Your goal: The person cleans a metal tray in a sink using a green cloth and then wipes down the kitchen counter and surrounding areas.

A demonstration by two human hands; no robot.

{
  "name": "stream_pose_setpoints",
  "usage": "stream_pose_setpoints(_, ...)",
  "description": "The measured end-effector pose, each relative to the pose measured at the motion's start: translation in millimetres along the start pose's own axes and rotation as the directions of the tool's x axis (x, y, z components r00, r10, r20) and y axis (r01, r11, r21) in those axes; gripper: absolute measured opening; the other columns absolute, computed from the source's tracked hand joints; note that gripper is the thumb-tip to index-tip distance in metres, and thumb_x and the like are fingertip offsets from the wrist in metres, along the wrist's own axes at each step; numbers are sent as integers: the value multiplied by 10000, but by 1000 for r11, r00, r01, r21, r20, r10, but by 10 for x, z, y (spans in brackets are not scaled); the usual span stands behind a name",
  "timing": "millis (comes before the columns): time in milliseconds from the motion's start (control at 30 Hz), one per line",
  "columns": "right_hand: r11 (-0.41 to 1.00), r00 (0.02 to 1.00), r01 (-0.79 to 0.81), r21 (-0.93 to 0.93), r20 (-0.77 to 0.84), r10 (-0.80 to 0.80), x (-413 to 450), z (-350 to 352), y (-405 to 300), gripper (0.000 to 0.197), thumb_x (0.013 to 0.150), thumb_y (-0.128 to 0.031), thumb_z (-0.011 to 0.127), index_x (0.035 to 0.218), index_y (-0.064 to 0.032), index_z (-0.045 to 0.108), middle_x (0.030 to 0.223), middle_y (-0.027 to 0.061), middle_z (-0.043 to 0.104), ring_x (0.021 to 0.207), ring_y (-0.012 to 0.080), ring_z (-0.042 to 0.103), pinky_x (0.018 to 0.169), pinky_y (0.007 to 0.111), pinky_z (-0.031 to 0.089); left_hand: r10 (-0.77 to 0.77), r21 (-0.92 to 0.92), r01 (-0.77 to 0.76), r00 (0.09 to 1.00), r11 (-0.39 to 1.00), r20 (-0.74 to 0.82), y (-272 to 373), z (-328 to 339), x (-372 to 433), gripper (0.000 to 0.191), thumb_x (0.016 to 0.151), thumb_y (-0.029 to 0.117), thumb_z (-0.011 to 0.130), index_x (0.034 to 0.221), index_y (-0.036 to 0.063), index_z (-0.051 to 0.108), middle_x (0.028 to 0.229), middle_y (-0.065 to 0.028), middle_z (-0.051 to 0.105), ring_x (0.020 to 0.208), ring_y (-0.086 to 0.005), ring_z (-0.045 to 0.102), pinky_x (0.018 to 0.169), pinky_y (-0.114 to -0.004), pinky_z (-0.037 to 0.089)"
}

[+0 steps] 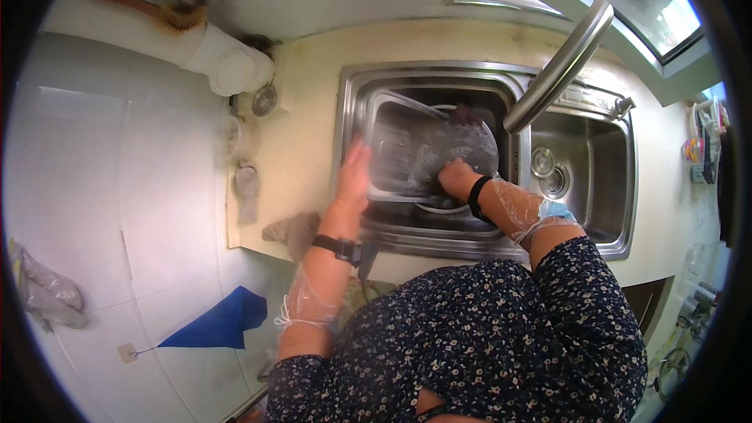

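A rectangular metal tray (392, 140) with raised walls lies in the left basin (423, 229) of a stainless steel sink. It overlaps a round white-rimmed basin (494, 147) that holds sudsy water. Blurred by motion, my left hand (354, 175) is against the tray's left rim with its fingers stretched out; whether it grips the rim is unclear. Over the tray's right part, my right hand (459, 178) is curled down at the suds. Its fingertips are hidden, and I cannot tell what is in them. A dark reddish patch (466, 115) shows at the round basin's far side.
A steel faucet (561, 67) arches over the divider. In the right basin (593, 188) a strainer lid (543, 161) lies by the drain. Grey cloths (291, 235) (247, 191) rest on the left counter. A blue cloth (220, 320) hangs from a wall hook, and a white pipe (194, 47) runs above.
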State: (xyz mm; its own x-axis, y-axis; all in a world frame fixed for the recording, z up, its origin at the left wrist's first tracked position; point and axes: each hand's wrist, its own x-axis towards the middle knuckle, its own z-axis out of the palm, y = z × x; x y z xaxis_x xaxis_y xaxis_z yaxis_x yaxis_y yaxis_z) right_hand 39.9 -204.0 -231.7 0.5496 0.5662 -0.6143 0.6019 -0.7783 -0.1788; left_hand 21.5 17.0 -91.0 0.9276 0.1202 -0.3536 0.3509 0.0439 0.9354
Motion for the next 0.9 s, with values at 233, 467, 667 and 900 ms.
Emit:
stream_pose_setpoints(233, 992, 921, -43, 120, -379, 86, -135, -146, -60, 410, 761, -106, 599, 1171, -93, 594, 1159, 188, 557, 1028, 420, 524, 870, 434, 476, 19, -37, -16, 995, 999, 93, 155, 102, -72, 636, 960, 488, 321, 1422, 52, 300, 1465, -83, 310, 1342, -205, 278, 1097, -349, 211)
stream_pose_setpoints(467, 750, 840, 336, 570, -541, 35, -616, -552, -511, 293, 707, -40, 598, 1000, -33, 609, 1109, 215, 527, 1060, 378, 498, 878, 408, 444, 18, -153, -4, 996, 988, 91, -218, -108, 120, 740, 924, 623, 179, 1426, 95, 307, 1417, -81, 383, 1277, -218, 378, 1063, -373, 305)
stream_pose_setpoints(667, 676, 347, 685, 273, -938, 28, -753, -1001, -1010, 268, 678, -20, 619, 943, -39, 579, 1095, 176, 499, 1019, 384, 479, 888, 419, 431, -35, -354, 105, 979, 929, 199, -274, -200, 163, 914, 811, 770, 101, 1436, 131, 293, 1356, -92, 450, 1214, -242, 448, 1036, -393, 347)
stream_pose_setpoints(900, 791, 248, 601, 119, -968, -42, -290, -1454, -713, 295, 664, -13, 601, 954, -56, 568, 1046, 127, 520, 974, 359, 480, 849, 410, 457, 46, -361, 10, 988, 933, 146, -207, -130, -5, 942, 787, 795, 237, 1398, 86, 349, 1367, -81, 438, 1264, -222, 381, 1072, -374, 263)
